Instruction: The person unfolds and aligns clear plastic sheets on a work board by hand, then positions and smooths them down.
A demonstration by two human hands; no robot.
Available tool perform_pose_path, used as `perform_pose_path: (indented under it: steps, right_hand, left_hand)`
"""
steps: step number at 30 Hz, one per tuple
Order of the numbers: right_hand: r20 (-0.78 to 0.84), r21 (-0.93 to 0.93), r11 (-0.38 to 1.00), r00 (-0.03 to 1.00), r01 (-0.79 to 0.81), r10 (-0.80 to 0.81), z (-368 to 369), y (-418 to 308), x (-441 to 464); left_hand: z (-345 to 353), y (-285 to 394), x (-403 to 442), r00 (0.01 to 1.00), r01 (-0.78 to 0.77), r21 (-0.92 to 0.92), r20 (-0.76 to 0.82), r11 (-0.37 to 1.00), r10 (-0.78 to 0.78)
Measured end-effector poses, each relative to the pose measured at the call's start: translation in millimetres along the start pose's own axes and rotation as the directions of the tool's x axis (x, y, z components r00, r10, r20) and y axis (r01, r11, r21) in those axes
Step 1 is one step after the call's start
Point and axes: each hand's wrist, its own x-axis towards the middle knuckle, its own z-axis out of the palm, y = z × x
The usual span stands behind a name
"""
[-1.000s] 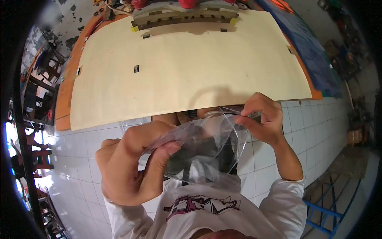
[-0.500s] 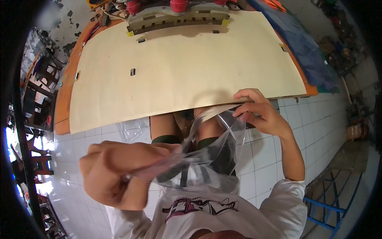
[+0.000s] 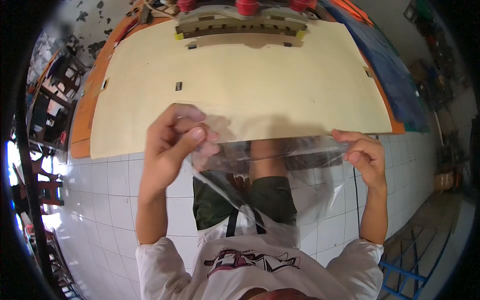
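Observation:
A thin clear plastic sheet [image 3: 320, 182] is stretched between my two hands in front of the table edge and hangs down over my lap. I cannot tell if it is a single film or a bag. My left hand [image 3: 176, 142] pinches its left upper corner, fingers curled and thumb pressed in. At the opposite corner, my right hand [image 3: 366, 156] grips the plastic between thumb and fingers. The upper edge runs nearly level from hand to hand. Through it show my legs and dark shorts [image 3: 272, 197].
A table covered with a cream board [image 3: 260, 85] lies ahead, with small dark pieces [image 3: 179, 86] on it. At its back stands a machine bar with red knobs [image 3: 246, 7]. Blue sheeting [image 3: 385, 70] lies along the right side. A blue metal frame [image 3: 410, 270] stands at lower right.
My left hand has moved up and forward from near my chest to the table edge. My right hand has shifted right and slightly down. The plastic, bunched before, is now spread wide.

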Motion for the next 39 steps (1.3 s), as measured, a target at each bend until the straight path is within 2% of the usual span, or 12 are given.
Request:
perform_pose_path:
  steps: [3, 5, 8, 12, 16, 18, 21, 28, 30, 34, 36, 39]
  right_hand:
    - [-0.027, -0.014, 0.999, 0.999, -0.041, 0.041, -5, 4, -1]
    - [-0.030, -0.047, 0.997, 0.997, -0.069, 0.067, -7, 8, -3]
    - [-0.146, 0.056, 0.994, 0.984, -0.096, 0.103, -2, 10, 1]
    - [-0.099, -0.010, 1.000, 0.995, -0.025, 0.024, -6, 10, 6]
    - [-0.072, -0.109, 0.992, 0.996, -0.064, 0.056, -15, 7, 5]
    - [-0.048, -0.114, 0.990, 0.995, -0.087, 0.082, -18, 8, 4]
    - [-0.064, -0.109, 0.989, 0.994, -0.100, 0.094, -19, 8, 2]
    - [-0.060, -0.118, 0.991, 0.997, -0.063, 0.057, -19, 11, -1]
    - [-0.043, -0.147, 0.986, 0.996, -0.077, 0.072, -18, 7, 0]
    - [-0.059, -0.140, 0.987, 0.996, -0.077, 0.069, -16, 7, -1]
    - [-0.091, -0.151, 0.983, 0.992, -0.104, 0.090, -15, 6, -2]
    - [-0.123, -0.159, 0.982, 0.989, -0.102, 0.082, -13, 4, -1]
  left_hand:
    - [9, -15, 8, 1.000, 0.018, -0.129, -0.023, 0.992, -0.021]
    - [15, -21, 12, 0.998, 0.011, -0.133, -0.065, 0.991, -0.020]
    - [14, -22, 13, 0.995, 0.002, -0.093, -0.100, 0.996, -0.011]
    - [17, -10, 9, 0.990, -0.003, -0.115, -0.140, 0.993, -0.013]
    - [21, -7, 8, 0.982, -0.028, -0.189, -0.187, 0.982, -0.008]
    - [18, -11, 11, 0.989, -0.048, -0.120, -0.146, 0.992, 0.030]
    - [16, -5, 12, 0.991, 0.019, -0.101, -0.127, 0.995, -0.032]
    - [18, -4, 19, 0.996, 0.006, -0.087, -0.089, 0.996, -0.014]
    - [20, -4, 22, 0.995, 0.071, -0.267, -0.055, 0.961, -0.088]
    - [23, -19, 25, 0.994, 0.005, -0.265, -0.100, 0.964, -0.033]
    - [20, -26, 26, 0.991, -0.078, -0.067, -0.112, 0.995, 0.070]
    - [29, -21, 26, 0.980, -0.088, -0.059, -0.186, 0.994, 0.075]
